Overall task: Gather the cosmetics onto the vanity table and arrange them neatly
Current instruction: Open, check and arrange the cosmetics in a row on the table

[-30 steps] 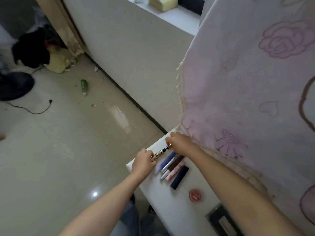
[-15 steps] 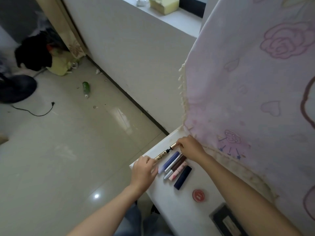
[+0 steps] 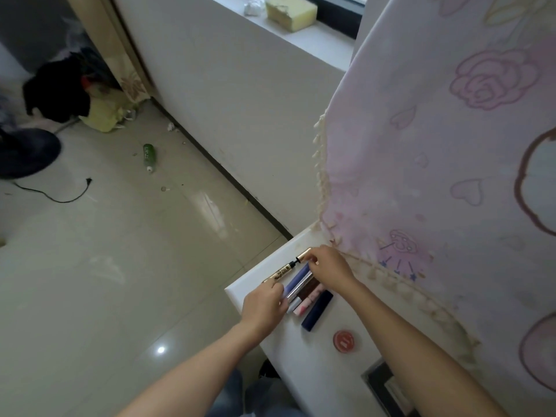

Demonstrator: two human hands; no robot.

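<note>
A white vanity table holds a row of cosmetic sticks lying side by side: a gold-and-black pen, a lavender tube, a silver tube, a brown one, a pink one and a dark navy tube. My left hand pinches the near end of the gold pen. My right hand grips its far gold cap. A small round red compact lies nearer to me on the table.
A pink flowered cloth with tassels hangs along the table's right side. A dark framed object lies at the table's near end. On the tiled floor to the left are a green bottle, a black cable and a fan base.
The gold pen has come down from above the row to lie at its left side, next to the lavender tube. Both hands have moved slightly apart along it.
</note>
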